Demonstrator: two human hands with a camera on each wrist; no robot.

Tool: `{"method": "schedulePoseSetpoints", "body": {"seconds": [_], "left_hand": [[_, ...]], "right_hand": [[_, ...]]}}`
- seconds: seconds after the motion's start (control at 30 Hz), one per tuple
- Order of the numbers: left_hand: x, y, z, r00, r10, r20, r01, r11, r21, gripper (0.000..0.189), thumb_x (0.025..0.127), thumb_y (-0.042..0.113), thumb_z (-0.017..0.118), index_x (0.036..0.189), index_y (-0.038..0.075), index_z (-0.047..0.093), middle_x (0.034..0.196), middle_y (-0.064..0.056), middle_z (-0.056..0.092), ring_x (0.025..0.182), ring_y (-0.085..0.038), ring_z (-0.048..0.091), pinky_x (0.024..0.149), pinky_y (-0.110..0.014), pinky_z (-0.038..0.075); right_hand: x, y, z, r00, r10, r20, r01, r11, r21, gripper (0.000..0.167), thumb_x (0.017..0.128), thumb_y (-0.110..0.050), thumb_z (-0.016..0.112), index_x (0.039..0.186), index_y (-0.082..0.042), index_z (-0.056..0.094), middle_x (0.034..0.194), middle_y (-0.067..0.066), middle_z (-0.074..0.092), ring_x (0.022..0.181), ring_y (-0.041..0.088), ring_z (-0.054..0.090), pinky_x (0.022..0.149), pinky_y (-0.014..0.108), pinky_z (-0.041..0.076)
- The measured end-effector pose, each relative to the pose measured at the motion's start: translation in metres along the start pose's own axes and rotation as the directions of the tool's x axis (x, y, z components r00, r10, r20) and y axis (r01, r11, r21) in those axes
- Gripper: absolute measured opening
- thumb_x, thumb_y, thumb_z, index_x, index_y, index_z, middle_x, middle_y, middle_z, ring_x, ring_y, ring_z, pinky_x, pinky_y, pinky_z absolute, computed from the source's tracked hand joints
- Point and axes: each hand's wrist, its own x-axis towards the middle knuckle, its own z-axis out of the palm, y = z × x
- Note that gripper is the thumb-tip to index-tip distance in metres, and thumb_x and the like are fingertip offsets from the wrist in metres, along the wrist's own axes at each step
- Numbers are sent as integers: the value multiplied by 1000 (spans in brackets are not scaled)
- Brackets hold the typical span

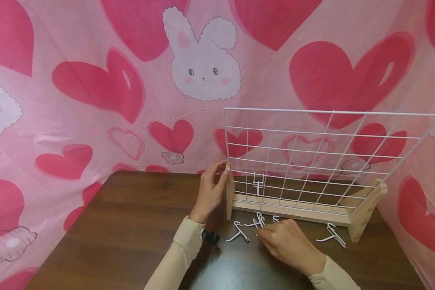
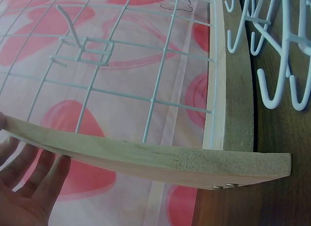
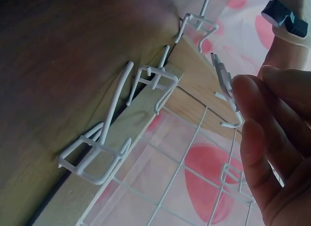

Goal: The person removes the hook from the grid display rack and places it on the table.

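A white wire grid rack [image 1: 301, 161] stands tilted on a pale wooden base. My left hand [image 1: 212, 189] holds the upper end of its left wooden side piece [image 2: 146, 160], fingertips against the wood. In the right wrist view, my right hand [image 3: 277, 133] pinches a white wire hook [image 3: 225, 85] between thumb and fingers, just above the table in front of the rack. One hook [image 1: 258, 185] hangs on the lower left of the grid. Other loose white hooks [image 1: 238, 233] lie before the base, some partly hidden behind my right hand.
A dark brown wooden table [image 1: 130, 229] carries everything. One loose hook [image 1: 332, 236] lies right of my right hand, near the rack's right wooden side piece [image 1: 366, 209]. A pink cloth [image 1: 94, 88] with hearts and a rabbit hangs behind the table.
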Motion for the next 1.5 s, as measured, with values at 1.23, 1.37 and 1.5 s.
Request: {"method": "schedulePoseSetpoints", "body": {"seconds": [1.23,1.37,1.5], "left_hand": [[-2,-1,0,1000,-9,-1,9,1000,-17,29,104,13,62,132,9,67,123,-13,73,113,-30,71,86,-34,62],[-1,-1,-1,1000,-10,-3,10,1000,-5,29,104,13,62,132,9,67,123,-13,73,114,-29,71,86,-34,62],[-1,0,0,1000,-9,-1,9,1000,-5,29,104,13,62,132,9,67,124,-13,73,114,-30,71,87,-35,62]], "right_hand": [[-3,-10,7,981,32,189,-28,999,-23,32,77,-20,84,62,-28,57,54,-17,59,44,6,52,42,27,28],[-3,-12,7,974,46,220,-41,999,-27,32,81,-22,82,61,-28,58,53,-15,59,44,7,51,42,27,27],[-4,-14,7,967,73,245,-69,997,-25,33,83,-22,80,60,-28,57,53,-15,58,44,8,51,43,27,24]]}}
